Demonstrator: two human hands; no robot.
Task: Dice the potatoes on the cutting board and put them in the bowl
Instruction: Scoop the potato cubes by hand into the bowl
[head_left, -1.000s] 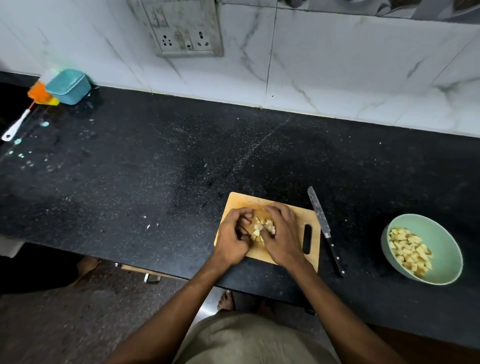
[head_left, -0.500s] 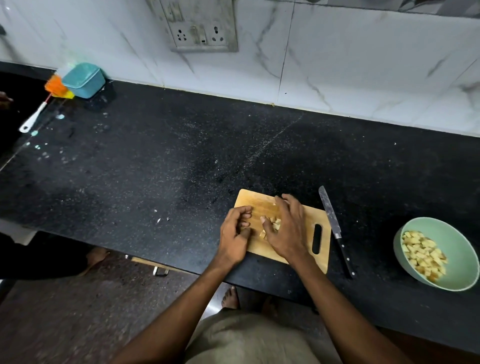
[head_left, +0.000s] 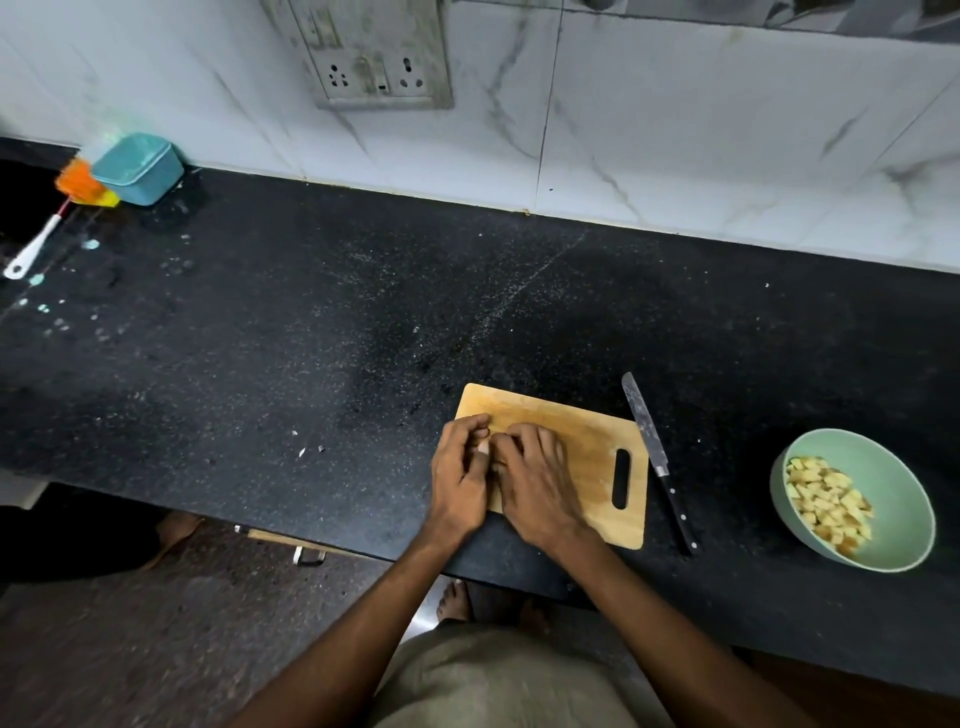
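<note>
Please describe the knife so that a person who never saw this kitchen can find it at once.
On the black countertop, look right of the wooden cutting board. The knife lies there between board and green bowl, the only long thin thing: grey blade, black handle.

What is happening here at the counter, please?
A person has both hands on the wooden cutting board, the left hand and right hand cupped close together near its left end; what they cover is hidden. The knife lies on the counter, right of the board. The green bowl further right already holds diced potato.
</note>
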